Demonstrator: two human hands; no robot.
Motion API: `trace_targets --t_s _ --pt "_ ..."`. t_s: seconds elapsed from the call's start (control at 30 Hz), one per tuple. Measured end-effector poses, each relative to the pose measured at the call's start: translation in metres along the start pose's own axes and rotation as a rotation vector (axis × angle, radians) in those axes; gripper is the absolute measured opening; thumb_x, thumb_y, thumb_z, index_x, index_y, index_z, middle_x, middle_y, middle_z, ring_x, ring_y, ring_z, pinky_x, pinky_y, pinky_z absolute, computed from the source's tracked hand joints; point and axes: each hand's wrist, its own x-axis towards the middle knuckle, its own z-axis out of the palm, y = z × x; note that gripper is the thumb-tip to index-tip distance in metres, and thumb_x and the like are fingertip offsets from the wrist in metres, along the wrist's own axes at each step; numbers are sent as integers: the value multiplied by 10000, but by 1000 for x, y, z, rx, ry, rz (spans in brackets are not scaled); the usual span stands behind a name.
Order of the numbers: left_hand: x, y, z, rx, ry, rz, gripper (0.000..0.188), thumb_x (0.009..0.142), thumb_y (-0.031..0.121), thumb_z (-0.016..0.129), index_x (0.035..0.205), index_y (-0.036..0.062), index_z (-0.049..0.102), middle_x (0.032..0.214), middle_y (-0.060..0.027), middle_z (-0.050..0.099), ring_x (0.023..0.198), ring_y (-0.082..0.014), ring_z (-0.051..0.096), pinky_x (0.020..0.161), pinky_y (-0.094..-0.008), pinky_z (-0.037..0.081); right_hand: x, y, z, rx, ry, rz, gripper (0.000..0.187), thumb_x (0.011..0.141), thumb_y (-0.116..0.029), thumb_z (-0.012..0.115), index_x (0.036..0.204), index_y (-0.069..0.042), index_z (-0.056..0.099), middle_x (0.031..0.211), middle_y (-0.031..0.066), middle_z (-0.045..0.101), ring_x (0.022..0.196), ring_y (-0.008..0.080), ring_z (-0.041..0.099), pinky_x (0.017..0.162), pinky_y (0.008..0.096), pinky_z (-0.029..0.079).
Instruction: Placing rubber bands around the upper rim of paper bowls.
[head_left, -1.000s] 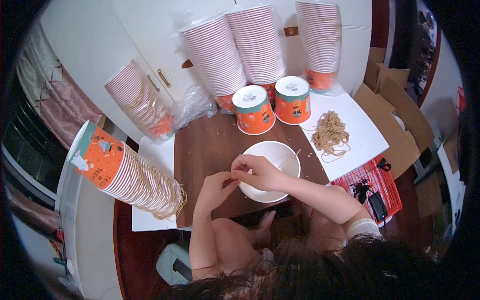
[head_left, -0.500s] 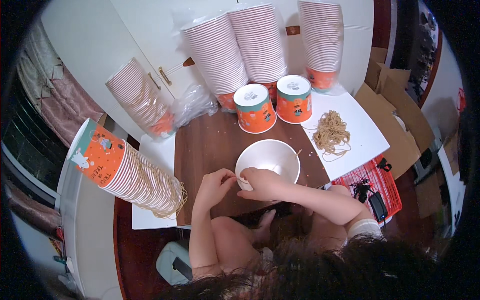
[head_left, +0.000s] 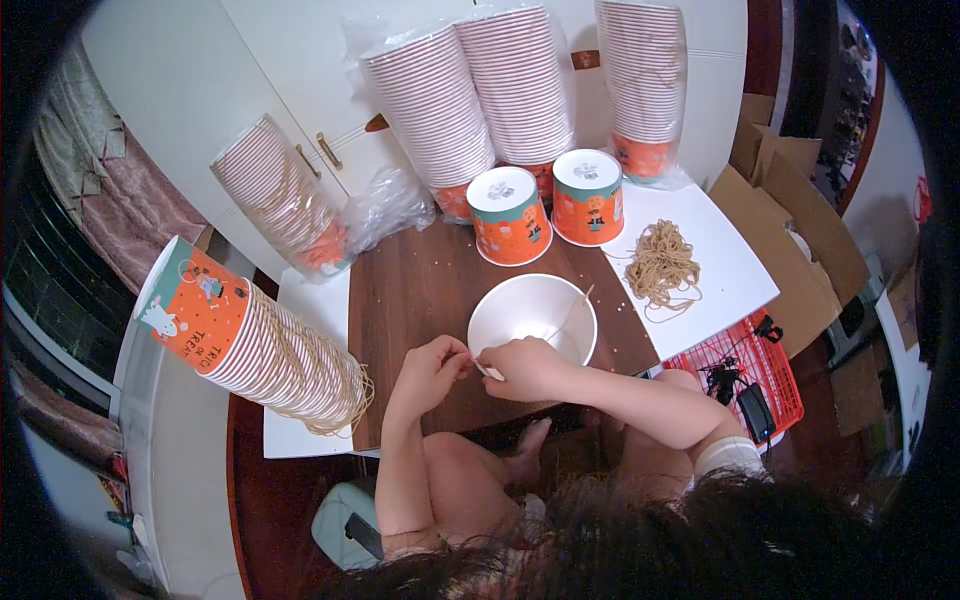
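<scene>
Folding-style table (head_left: 420, 280): a brown top with white side panels carries your working area.
Bagged stacks (head_left: 430, 110): 4 columns of nested buckets stand toward the back; a bump could topple these tall columns.
Loose stack (head_left: 290, 360): nested buckets on your left, cords draped along them; a sweep of your left elbow could snag those cords and pull the column over.
Open bucket (head_left: 503, 312): white inside, mouth up, directly before you at the near part of the brown top. It could tip or slide if you tug on 1 side of the rim with the far side unbraced.
Upturned buckets (head_left: 509, 222): 2, orange and green, side by side beyond the open bucket.
Cord heap (head_left: 662, 268): loose on the white panel to your right; drawing 1 length out quickly could knot the rest.
Right hand (head_left: 527, 368): closed over the open bucket's near rim, apparently gripping it; too hard a pinch could crease the wall.
Left hand (head_left: 432, 374): fingertips drawn together beside that rim; you cannot tell whether they pinch anything.
Cord strand (head_left: 573, 312): crosses the bucket's mouth at the right; an unsecured end could slip inside.
</scene>
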Motion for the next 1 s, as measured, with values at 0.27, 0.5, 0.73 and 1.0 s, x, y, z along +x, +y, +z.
trace_targets --t_s 0.27,0.5,0.73,1.0 --pt "1 -4 0 -40 -20 -9 81 808 36 492 802 -34 533 695 -70 595 647 -103 578 596 -225 471 0 0 -3 -5 -17 -10 307 711 -274 530 941 -79 585 756 153 609 690 312 594 654 401 473" --pt "2 2 -2 -12 -45 -52 81 791 33 509 821 -32 547 702 -71 604 650 -99 580 593 -226 469 -1 3 -4 34 -18 52 258 745 -310 522 895 -114 598 744 115 615 680 295 594 633 388 466" --pt "-1 1 -2 80 19 98 148 714 46 577 853 -4 569 772 -85 614 711 -119 588 630 -246 468 3 7 1 105 186 -8 191 755 -280 531 811 -106 588 716 73 614 661 266 589 586 366 453" --pt "-3 10 -1 137 -17 131 178 678 50 609 845 0 573 777 -89 596 700 -137 583 635 -248 466 4 6 -6 183 241 -51 175 731 -251 512 791 -100 575 711 96 602 679 288 582 598 406 456"
